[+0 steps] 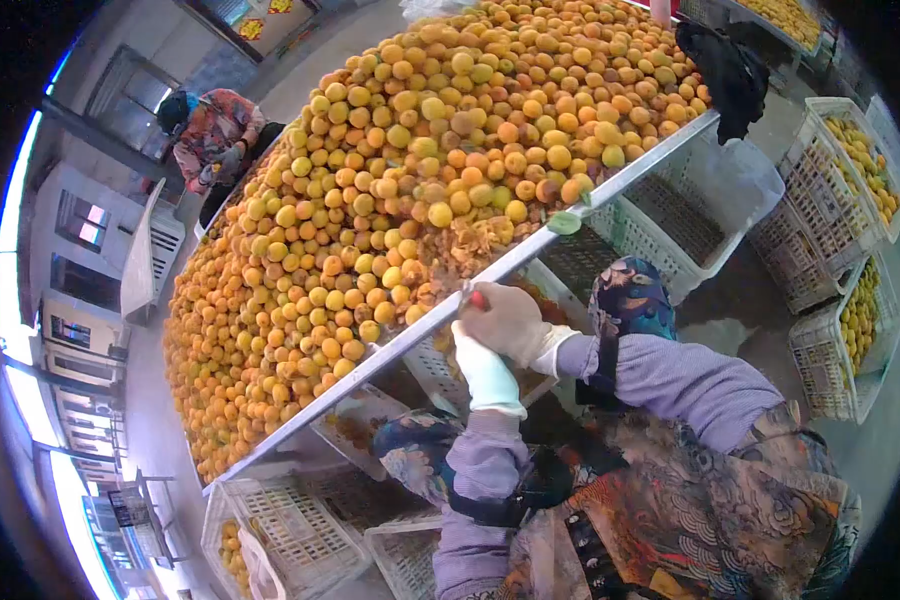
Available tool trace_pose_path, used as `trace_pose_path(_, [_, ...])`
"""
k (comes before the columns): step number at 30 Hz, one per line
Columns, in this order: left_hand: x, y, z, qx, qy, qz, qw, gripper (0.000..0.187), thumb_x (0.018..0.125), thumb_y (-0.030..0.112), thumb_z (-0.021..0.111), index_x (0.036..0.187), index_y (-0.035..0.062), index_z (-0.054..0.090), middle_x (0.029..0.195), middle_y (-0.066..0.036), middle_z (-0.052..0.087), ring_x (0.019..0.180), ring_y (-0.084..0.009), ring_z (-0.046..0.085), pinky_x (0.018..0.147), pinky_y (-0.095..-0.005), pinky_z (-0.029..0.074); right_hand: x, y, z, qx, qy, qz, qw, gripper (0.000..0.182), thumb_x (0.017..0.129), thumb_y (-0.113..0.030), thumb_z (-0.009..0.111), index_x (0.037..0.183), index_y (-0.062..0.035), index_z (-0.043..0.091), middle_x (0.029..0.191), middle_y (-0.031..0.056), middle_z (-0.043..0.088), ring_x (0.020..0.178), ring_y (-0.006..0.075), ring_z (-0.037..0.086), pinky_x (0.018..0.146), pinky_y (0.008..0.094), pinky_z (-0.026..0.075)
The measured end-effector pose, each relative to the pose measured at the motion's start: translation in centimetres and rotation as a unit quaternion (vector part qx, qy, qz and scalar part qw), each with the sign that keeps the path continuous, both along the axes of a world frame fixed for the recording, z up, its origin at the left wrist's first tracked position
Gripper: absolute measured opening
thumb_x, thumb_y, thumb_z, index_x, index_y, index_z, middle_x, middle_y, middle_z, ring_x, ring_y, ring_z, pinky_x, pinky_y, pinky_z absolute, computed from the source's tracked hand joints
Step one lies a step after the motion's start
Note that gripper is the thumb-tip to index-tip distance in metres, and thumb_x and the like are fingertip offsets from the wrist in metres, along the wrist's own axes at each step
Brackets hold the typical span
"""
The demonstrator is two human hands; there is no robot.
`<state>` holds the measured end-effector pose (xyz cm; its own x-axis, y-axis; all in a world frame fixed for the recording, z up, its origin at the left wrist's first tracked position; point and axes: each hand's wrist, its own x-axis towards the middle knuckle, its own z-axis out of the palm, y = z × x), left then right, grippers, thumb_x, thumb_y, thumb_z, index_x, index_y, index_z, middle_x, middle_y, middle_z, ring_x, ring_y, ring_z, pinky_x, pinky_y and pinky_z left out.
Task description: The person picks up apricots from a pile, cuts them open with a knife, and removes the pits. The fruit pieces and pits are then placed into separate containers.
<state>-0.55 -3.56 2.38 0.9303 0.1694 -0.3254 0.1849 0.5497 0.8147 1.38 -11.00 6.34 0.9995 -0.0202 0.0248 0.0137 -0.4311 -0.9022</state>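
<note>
Both hands meet at the table's [610, 190] near edge; the right hand [510, 322] grips a red-handled tool [477, 298], the left hand's [485, 370] grip is unclear. Apricots [400, 180] heap behind, crates [670, 225] below.

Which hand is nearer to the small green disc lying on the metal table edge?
Right. The right hand is at the table edge, below-left of the green disc. The left hand is lower, under the edge, farther away.

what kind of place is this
Probably a fruit sorting or processing yard: a big metal-edged table heaped with small orange-yellow round fruit, white slatted plastic crates standing around it, and another person at its far side.
</note>
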Motion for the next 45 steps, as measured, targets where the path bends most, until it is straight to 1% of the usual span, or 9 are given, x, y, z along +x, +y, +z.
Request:
trace_pose_path(4, [-1.6, -0.7, 4.1, -0.05, 0.071, 0.005, 0.996, 0.043, 0.097, 0.036, 0.034, 0.122, 0.0034, 0.045, 0.117, -0.012, 0.052, 0.111, -0.0245, 0.049, 0.097, -0.037, 0.039, -0.4, 0.5, -0.5, -0.047, -0.134, 0.03, 0.989, 0.026, 0.079, -0.031, 0.056, 0.08, -0.0061, 0.061, 0.068, 0.0157, 0.06, 0.062, 0.0296, 0.06, 0.057, 0.0377, 0.046])
trace_pose_path(5, [-0.3, 1.3, 0.7, -0.149, 0.069, -0.057, 0.985, 0.046, 0.09, 0.051, 0.042, 0.108, 0.0101, 0.054, 0.105, -0.007, 0.057, 0.095, -0.0196, 0.056, 0.082, -0.0324, 0.047, 0.0, 0.5, -0.8, -0.048, -0.134, 0.025, 0.99, 0.026, 0.079, -0.031, 0.056, 0.08, -0.0061, 0.061, 0.068, 0.0157, 0.06, 0.062, 0.0296, 0.06, 0.057, 0.0377, 0.046])
trace_pose_path(8, [-1.2, 1.6, 2.9, -0.083, 0.21, 0.029, 0.974, 0.049, 0.089, 0.054, 0.038, 0.102, 0.01, 0.055, 0.084, -0.004, 0.056, 0.072, -0.0163, 0.054, 0.065, -0.0299, 0.044, 0.7, -0.2, 0.9, 0.33, 0.153, -0.008, 0.931, 0.019, 0.081, -0.024, 0.06, 0.075, -0.0056, 0.057, 0.062, -0.0003, 0.049, 0.059, 0.0091, 0.047, 0.053, 0.0273, 0.041])
trace_pose_path(10, [-1.1, 4.4, 0.2, -0.345, 0.029, -0.175, 0.922, 0.053, 0.087, 0.059, 0.037, 0.091, 0.0104, 0.056, 0.058, 0.002, 0.041, 0.051, -0.0125, 0.037, 0.051, -0.0274, 0.033, 1.5, -0.3, -1.1, 0.459, 0.153, -0.004, 0.875, 0.018, 0.085, -0.023, 0.055, 0.085, -0.0058, 0.056, 0.07, -0.0003, 0.053, 0.061, 0.0089, 0.049, 0.053, 0.0236, 0.041])
trace_pose_path(19, [1.2, 6.0, 3.7, -0.159, 0.026, -0.084, 0.983, 0.06, 0.089, 0.062, 0.031, 0.088, 0.0064, 0.055, 0.048, 0.004, 0.024, 0.045, -0.0126, 0.025, 0.049, -0.0283, 0.027, 0.0, -3.3, -0.4, 0.572, 0.226, 0.075, 0.785, 0.023, 0.092, -0.029, 0.045, 0.095, -0.0083, 0.055, 0.079, 0.0014, 0.056, 0.074, 0.0099, 0.052, 0.065, 0.0241, 0.043])
trace_pose_path(31, [-0.5, 6.3, 1.8, 0.188, -0.021, -0.122, 0.974, 0.044, 0.095, 0.047, 0.037, 0.098, 0.006, 0.054, 0.064, -0.001, 0.047, 0.053, -0.0144, 0.046, 0.059, -0.0289, 0.044, -0.6, -5.1, -0.7, 0.433, 0.158, 0.106, 0.881, 0.026, 0.09, -0.037, 0.046, 0.084, -0.0117, 0.05, 0.068, 0.0008, 0.051, 0.055, 0.0108, 0.05, 0.043, 0.0249, 0.039])
trace_pose_path(35, [-1.9, 5.5, 1.8, 0.516, -0.056, -0.118, 0.847, 0.04, 0.094, 0.026, 0.044, 0.127, 0.0028, 0.044, 0.112, -0.013, 0.055, 0.096, -0.0152, 0.054, 0.081, -0.0258, 0.045, -0.5, -4.8, -0.7, 0.487, 0.259, 0.077, 0.831, 0.024, 0.089, -0.035, 0.049, 0.084, -0.0117, 0.051, 0.068, 0.0007, 0.053, 0.054, 0.0105, 0.05, 0.042, 0.0239, 0.039])
trace_pose_path(39, [-3.2, 4.0, 2.6, 0.301, -0.133, -0.142, 0.933, 0.045, 0.089, 0.012, 0.05, 0.132, 0.0012, 0.038, 0.124, -0.015, 0.048, 0.107, -0.0199, 0.05, 0.091, -0.0285, 0.041, -0.5, -3.7, -1.1, 0.443, 0.206, 0.099, 0.867, 0.021, 0.088, -0.031, 0.053, 0.09, -0.0102, 0.054, 0.072, -0.0014, 0.056, 0.061, 0.0098, 0.052, 0.052, 0.0246, 0.043])
trace_pose_path(45, [-3.9, 2.1, 2.7, 0.418, -0.169, -0.13, 0.883, 0.053, 0.08, 0.009, 0.06, 0.128, -0.0037, 0.041, 0.127, -0.017, 0.047, 0.119, -0.0236, 0.044, 0.102, -0.0322, 0.032, -1.2, -2.7, -3.1, 0.467, 0.199, 0.084, 0.858, 0.018, 0.093, -0.026, 0.048, 0.095, -0.0086, 0.054, 0.084, -0.0005, 0.056, 0.075, 0.008, 0.052, 0.066, 0.0231, 0.044])
